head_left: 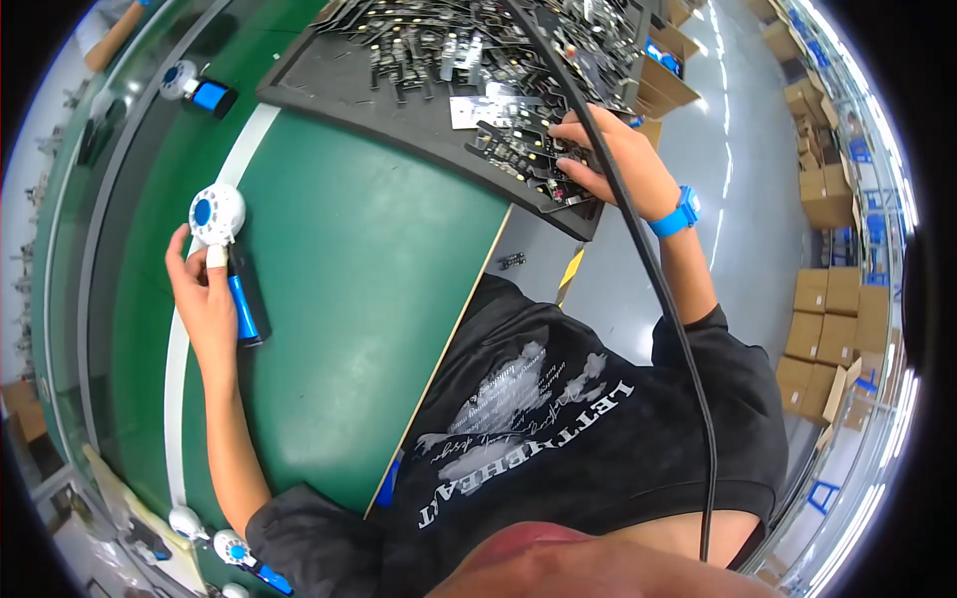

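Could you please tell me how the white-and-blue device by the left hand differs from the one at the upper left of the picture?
The near device has the left hand at it; no hand is at the far device.
The near device's handle points toward the picture's bottom, the far device's toward the right.
The near device overlaps the white strip; the far device lies beyond it.
Both have a round white head and a blue-and-black handle.
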`<act>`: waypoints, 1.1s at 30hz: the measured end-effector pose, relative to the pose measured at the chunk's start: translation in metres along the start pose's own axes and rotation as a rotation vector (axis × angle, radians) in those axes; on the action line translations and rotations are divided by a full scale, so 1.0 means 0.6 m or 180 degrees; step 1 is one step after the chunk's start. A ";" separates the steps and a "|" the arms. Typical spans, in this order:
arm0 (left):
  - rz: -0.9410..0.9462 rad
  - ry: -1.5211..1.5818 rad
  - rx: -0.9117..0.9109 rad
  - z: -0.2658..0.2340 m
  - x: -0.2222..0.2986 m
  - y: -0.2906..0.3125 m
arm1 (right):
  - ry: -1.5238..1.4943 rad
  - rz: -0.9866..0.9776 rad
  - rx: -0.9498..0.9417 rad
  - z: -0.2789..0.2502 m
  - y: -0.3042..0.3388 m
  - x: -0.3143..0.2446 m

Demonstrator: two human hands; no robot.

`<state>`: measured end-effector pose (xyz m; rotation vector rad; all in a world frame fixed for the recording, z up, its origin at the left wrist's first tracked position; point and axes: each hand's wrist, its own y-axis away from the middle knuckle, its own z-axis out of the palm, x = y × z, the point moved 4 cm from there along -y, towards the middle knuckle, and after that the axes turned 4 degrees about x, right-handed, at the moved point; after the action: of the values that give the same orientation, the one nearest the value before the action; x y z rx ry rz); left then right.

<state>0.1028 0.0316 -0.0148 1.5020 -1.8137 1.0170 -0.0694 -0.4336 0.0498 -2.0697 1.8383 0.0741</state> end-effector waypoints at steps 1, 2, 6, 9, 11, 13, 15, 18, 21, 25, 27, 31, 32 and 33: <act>-0.0044 0.0010 0.0062 0.000 0.002 0.007 | -0.0092 0.0082 -0.0043 0.003 -0.008 0.004; -0.0121 0.0006 0.0058 0.001 0.004 0.016 | -0.0194 0.0117 -0.0099 0.012 -0.021 0.009; -0.0500 -0.0711 -0.0362 -0.022 0.019 0.041 | -0.0495 -0.0133 0.0614 0.020 -0.050 -0.024; -0.0245 -0.0885 -0.0371 -0.025 0.026 0.046 | -0.1424 0.0097 0.1015 0.045 -0.039 -0.061; -0.0439 -0.0595 -0.0397 -0.025 0.032 0.044 | -0.2493 -0.0142 0.0996 0.074 -0.036 -0.141; -0.0546 -0.0324 -0.0496 -0.027 0.031 0.057 | -0.3147 -0.0115 0.0683 0.118 -0.047 -0.221; 0.0117 -0.0444 0.0049 -0.037 0.032 0.069 | -0.3641 0.0077 0.0122 0.168 -0.065 -0.297; 0.0390 -0.0234 0.0162 -0.043 0.038 0.074 | -0.4060 0.0265 -0.0543 0.237 -0.095 -0.360; 0.0641 0.0090 -0.0080 -0.037 0.044 0.070 | -0.4064 0.0320 -0.0499 0.251 -0.111 -0.374; 0.0501 0.0925 -0.0591 -0.029 0.031 0.063 | -0.4080 0.0333 -0.0432 0.260 -0.113 -0.373; 0.0394 0.1136 -0.0604 -0.025 0.034 0.067 | -0.4129 0.0258 -0.0358 0.264 -0.108 -0.372; 0.0194 0.1504 -0.0630 -0.014 0.038 0.081 | -0.3967 0.0084 -0.0278 0.264 -0.107 -0.374; 0.0223 0.1507 -0.0639 -0.011 0.037 0.084 | -0.3971 0.0102 -0.0274 0.264 -0.106 -0.375; 0.0250 0.1509 -0.0648 -0.009 0.037 0.087 | -0.3906 0.0067 -0.0262 0.263 -0.104 -0.376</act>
<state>0.0471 0.0279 -0.0040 0.9742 -1.5851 1.0798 -0.0100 -0.1662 -0.0190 -1.4171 1.0470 1.1405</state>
